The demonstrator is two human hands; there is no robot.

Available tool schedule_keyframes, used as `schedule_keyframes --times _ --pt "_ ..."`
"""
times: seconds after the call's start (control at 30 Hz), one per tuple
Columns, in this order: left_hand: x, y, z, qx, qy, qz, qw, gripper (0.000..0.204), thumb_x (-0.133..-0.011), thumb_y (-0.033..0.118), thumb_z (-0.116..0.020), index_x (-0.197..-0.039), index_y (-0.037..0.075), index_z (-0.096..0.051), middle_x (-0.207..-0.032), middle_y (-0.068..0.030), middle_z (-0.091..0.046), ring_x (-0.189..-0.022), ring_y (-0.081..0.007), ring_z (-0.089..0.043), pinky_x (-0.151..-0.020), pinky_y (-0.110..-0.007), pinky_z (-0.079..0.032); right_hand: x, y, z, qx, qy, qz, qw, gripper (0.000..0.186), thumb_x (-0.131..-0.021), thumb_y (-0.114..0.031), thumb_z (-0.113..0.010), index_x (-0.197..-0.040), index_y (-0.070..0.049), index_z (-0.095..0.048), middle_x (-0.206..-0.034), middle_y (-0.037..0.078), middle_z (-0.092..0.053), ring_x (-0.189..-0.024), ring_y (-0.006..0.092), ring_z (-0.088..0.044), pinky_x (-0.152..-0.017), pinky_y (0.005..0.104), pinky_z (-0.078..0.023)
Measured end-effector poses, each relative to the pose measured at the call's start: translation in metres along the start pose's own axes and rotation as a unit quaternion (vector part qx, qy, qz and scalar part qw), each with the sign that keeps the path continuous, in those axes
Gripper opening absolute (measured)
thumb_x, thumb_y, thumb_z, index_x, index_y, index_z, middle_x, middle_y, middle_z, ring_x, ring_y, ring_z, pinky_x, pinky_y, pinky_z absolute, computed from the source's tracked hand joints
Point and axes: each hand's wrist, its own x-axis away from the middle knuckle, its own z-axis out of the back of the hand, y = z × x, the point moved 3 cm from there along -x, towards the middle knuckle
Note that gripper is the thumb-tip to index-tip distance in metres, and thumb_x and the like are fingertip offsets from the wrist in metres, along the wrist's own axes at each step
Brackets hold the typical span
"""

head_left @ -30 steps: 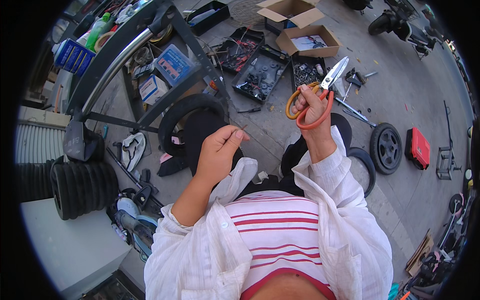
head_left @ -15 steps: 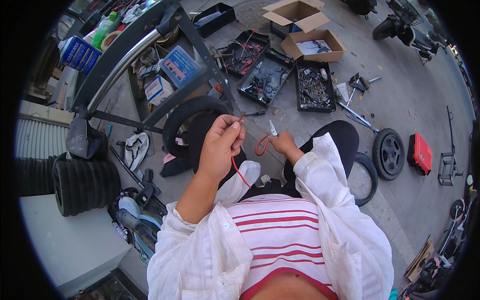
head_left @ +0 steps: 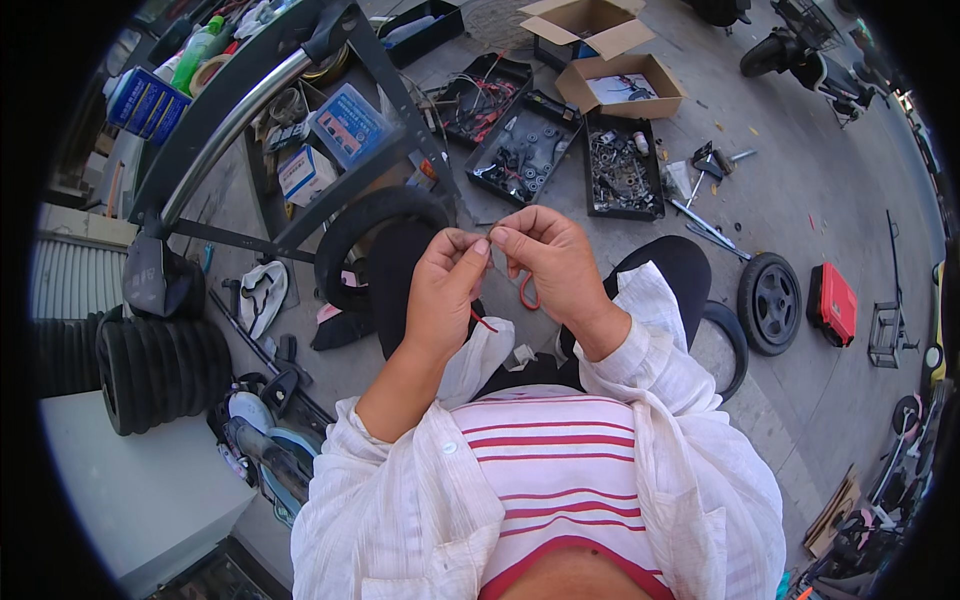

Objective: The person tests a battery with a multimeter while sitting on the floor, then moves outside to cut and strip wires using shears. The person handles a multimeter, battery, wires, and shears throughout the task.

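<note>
While the thin red wire (head_left: pixel 527 293) loops down between your palms, your left hand (head_left: pixel 445 290) and right hand (head_left: pixel 555 262) pinch its ends, fingertips touching. Just beyond the grip sit black parts trays (head_left: pixel 527 150); a small black wheel (head_left: pixel 770 303) lies off right.

The grey concrete floor (head_left: pixel 800 180) carries everything. In the far middle lie three black trays (head_left: pixel 525 150) full of small metal parts and wires, side by side. Behind them stand two open cardboard boxes (head_left: pixel 620 85). On the right lie a small black wheel (head_left: pixel 770 300) and, just beside it, a red case (head_left: pixel 835 300). On the left a stack of black tyres (head_left: pixel 150 370) stands near a white cloth (head_left: pixel 262 290).
</note>
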Motion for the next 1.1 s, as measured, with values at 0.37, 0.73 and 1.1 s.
schedule_keyframes --times 0.37,0.73,1.1 --pt "0.007 -0.002 -0.004 0.099 0.029 0.005 0.995 0.009 -0.094 0.016 -0.058 -0.095 0.008 -0.054 -0.077 0.0038 -0.052 -0.06 -0.0016 -0.04 -0.051 -0.017 -0.03 0.016 -0.002 -0.013 0.016 0.003 0.088 0.996 0.009 -0.085 -0.009 -0.068 -0.085 -0.002 -0.061 -0.078 0.001 -0.06 -0.064 0.0071 -0.053 -0.057 0.0201 -0.042" --pt "0.015 0.006 -0.006 -0.004 0.052 -0.022 0.998 0.013 -0.096 0.018 -0.055 -0.099 0.005 -0.054 -0.077 0.0051 -0.051 -0.06 -0.0006 -0.039 -0.051 -0.017 -0.03 0.028 -0.034 -0.02 0.469 0.05 0.411 0.78 0.039 -0.072 -0.005 -0.071 -0.111 -0.005 -0.066 -0.096 0.01 -0.057 -0.086 0.0261 -0.052 -0.077 0.0365 -0.04" --pt "0.015 0.004 0.001 -0.009 0.074 -0.04 0.996 0.012 -0.097 0.016 -0.054 -0.097 0.004 -0.054 -0.079 0.0035 -0.053 -0.063 -0.0005 -0.042 -0.054 -0.017 -0.033 0.036 -0.025 -0.026 0.487 0.056 0.42 0.764 0.038 -0.071 0.001 -0.072 -0.108 -0.008 -0.068 -0.096 0.008 -0.059 -0.083 0.024 -0.052 -0.072 0.0345 -0.041"
